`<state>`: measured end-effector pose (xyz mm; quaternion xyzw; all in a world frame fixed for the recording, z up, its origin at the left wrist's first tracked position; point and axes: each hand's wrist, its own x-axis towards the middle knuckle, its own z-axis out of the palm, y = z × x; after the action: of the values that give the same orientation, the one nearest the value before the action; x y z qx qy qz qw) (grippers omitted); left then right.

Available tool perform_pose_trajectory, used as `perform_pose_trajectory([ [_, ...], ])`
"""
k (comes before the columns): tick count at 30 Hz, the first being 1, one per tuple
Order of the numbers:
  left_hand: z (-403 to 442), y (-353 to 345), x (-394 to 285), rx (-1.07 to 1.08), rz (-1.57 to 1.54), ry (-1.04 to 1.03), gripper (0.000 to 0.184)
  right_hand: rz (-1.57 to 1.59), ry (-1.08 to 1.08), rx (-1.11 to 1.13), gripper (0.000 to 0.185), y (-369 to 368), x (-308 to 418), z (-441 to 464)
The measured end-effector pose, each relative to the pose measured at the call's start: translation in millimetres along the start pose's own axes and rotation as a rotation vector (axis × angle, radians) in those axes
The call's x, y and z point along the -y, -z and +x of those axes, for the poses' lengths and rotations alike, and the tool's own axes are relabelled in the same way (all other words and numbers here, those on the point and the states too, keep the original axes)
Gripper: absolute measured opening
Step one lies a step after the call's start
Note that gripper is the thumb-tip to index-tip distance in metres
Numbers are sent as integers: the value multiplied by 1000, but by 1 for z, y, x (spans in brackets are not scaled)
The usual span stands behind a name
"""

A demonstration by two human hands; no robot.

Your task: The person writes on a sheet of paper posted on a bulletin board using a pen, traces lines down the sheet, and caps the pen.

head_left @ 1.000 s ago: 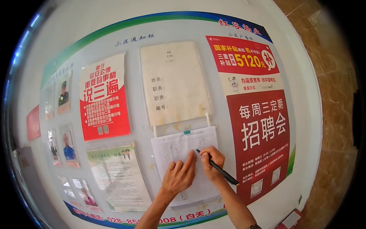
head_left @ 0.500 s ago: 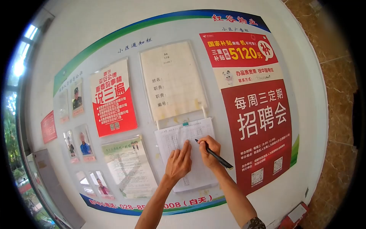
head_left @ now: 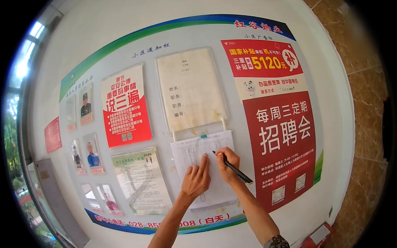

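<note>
Black is the finish of the pen [head_left: 237,169], which the right hand [head_left: 228,165] grasps between thumb and fingers, barrel sloping down to the right. The pen point stands at the upper right part of the ruled sheet [head_left: 219,191]; whether it touches the paper cannot be told at this scale. The left hand [head_left: 196,180] grasps nothing: its fingers are extended, with the index fingertip on the sheet, just left of the pen point.

The sheet hangs on the notice board [head_left: 107,62], directly below the cream panel [head_left: 193,89]. A green clip [head_left: 203,136] sits at its top edge. Faint marks run down its left columns. The maroon notice [head_left: 281,144] is to the right of the right hand.

Change over the last second: the left index fingertip is slightly farther from the pen point, leaving a wider gap of paper between them. The camera view also shifts, exposing more of the window [head_left: 14,124] at the left. Grip and hand placement otherwise match the preceding half second. Assessment: the writing posture is maintained, the left hand appears to steady the sheet, and the widened gap gives the pen point more clearance.
</note>
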<state>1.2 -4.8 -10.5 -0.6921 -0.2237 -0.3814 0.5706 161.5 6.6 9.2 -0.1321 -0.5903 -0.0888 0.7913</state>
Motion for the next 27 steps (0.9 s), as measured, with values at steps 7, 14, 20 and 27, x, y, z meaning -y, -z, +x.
perform_pose_trajectory([
  [7,-2,-5,2,-35,-10,-4,50,-23,8,6,5,-1,-1,-1],
  [14,-4,-7,0,-30,21,10,48,-53,112,-21,6,-3,-8,-4],
  [20,-5,-8,1,-34,19,9,48,-67,163,-48,6,-4,-8,-4],
  [27,-5,-8,1,-33,13,12,48,-93,166,-26,6,-2,-8,-4],
])
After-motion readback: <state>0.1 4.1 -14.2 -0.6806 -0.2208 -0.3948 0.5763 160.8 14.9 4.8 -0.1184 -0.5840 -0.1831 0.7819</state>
